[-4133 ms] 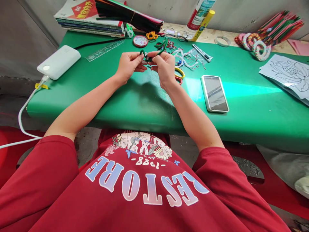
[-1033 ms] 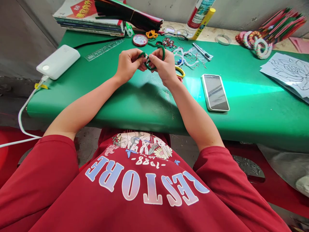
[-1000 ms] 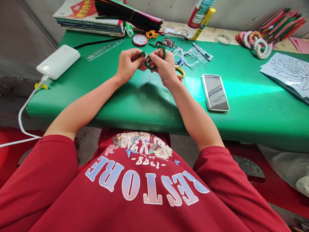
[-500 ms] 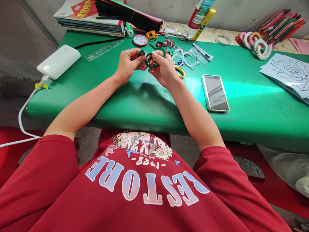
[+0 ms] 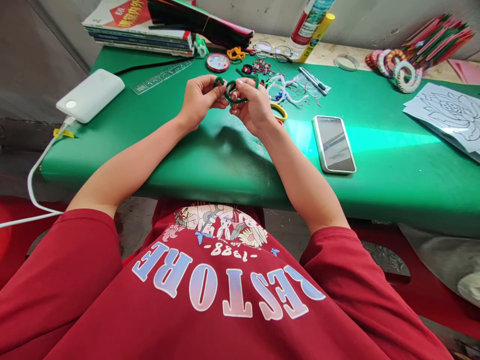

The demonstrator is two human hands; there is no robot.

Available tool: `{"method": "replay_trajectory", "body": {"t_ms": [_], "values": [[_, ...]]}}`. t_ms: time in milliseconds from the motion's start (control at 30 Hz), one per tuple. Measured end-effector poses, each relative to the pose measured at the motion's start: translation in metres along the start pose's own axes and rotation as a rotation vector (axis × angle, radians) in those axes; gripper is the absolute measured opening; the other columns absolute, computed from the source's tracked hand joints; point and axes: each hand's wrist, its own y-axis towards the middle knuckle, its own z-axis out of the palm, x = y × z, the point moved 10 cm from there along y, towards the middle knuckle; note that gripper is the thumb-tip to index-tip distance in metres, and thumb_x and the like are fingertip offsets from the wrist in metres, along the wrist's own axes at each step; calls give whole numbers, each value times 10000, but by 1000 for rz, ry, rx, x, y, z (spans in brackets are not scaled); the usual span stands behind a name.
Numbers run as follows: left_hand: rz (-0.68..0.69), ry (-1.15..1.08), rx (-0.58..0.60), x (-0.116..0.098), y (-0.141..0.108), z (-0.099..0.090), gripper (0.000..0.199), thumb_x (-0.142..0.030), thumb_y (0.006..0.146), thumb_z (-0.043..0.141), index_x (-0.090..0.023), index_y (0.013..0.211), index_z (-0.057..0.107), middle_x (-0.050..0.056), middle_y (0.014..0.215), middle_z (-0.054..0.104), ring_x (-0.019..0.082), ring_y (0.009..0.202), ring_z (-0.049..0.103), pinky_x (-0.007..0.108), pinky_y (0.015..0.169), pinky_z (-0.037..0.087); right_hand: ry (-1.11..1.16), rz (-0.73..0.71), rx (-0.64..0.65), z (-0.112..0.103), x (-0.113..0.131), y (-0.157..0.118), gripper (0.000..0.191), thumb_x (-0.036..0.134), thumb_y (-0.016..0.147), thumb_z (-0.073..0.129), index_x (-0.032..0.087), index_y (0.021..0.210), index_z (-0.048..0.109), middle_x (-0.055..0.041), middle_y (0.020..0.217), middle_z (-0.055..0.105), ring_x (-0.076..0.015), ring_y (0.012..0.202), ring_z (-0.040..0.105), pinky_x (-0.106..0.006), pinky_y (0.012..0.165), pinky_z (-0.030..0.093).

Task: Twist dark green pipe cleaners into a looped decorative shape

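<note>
A dark green pipe cleaner (image 5: 237,101), bent into loops, is held up between my two hands over the green tabletop. My left hand (image 5: 203,100) pinches its left loop between thumb and fingers. On the other side, my right hand (image 5: 253,104) is closed on the right part, thumb on top, with a bent end sticking up behind the thumb. Parts of the loops are covered by my fingertips. Just beyond my right hand lie white pipe cleaner pieces (image 5: 282,89), and a yellow ring (image 5: 279,111) shows beside its wrist.
A phone (image 5: 334,145) lies to the right, a white power bank (image 5: 91,95) with a cable to the left. Behind are stacked books (image 5: 142,40), a ruler (image 5: 162,77), a round red-rimmed tin (image 5: 218,62), glasses (image 5: 273,51) and a bottle (image 5: 308,27). Striped rings (image 5: 408,77) and drawn sheets (image 5: 448,112) sit right.
My right hand has shifted very slightly, and the bent end of the green pipe cleaner behind its thumb has moved a little. My left hand keeps its pinch.
</note>
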Motion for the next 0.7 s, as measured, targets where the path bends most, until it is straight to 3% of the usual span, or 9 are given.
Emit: {"method": "replay_trajectory", "body": {"t_ms": [100,200,267,367,433,567,700], "values": [[-42,-5,0,3,-1,0,446,-638,989,1173,-347,976,836,-11,959,912,348,1143,963,609,1078,876,30,-40,48,1,5,-5,579,702,806,1159,407,906,671,-5,895,755,-329,1002,756,-488,899,636],[-72,-30,1,3,-3,2,500,-614,993,1203,-330,932,796,7,914,887,367,1145,970,617,1058,875,-45,-48,20,-3,4,-1,576,699,902,1128,402,886,635,-21,850,719,-347,1020,762,-501,877,658],[-82,-41,-5,4,-3,2,498,-549,1007,1206,-319,911,775,5,892,874,355,1102,972,592,1024,877,-105,-49,-5,-6,4,2,613,717,906,1126,406,871,599,-26,801,680,-363,1005,756,-514,835,645],[-86,-47,-30,10,0,-2,413,-379,1064,1147,-306,922,766,-2,918,878,328,1082,970,550,1006,872,-93,-71,9,-2,5,1,562,706,866,1104,403,898,631,-12,851,694,-309,906,703,-498,856,612],[-86,-58,-52,14,3,-6,370,-297,1081,1102,-302,929,765,4,959,892,325,1103,968,534,997,867,-96,-76,-14,-1,4,1,577,784,864,1053,395,901,628,-4,852,684,-277,855,677,-489,867,587],[-77,-104,-77,22,9,-12,381,-303,1013,1123,-307,900,759,11,989,911,312,1061,955,497,930,860,-258,-46,-101,-5,-3,5,807,1064,881,922,385,803,492,-10,667,551,-305,850,727,-504,839,553],[-66,-149,-78,26,11,-14,390,-362,927,1144,-319,869,760,-8,939,905,267,910,919,437,832,842,-326,-59,-98,-4,0,8,829,1111,936,864,383,770,506,-38,658,583,-328,839,768,-511,786,567]]}}
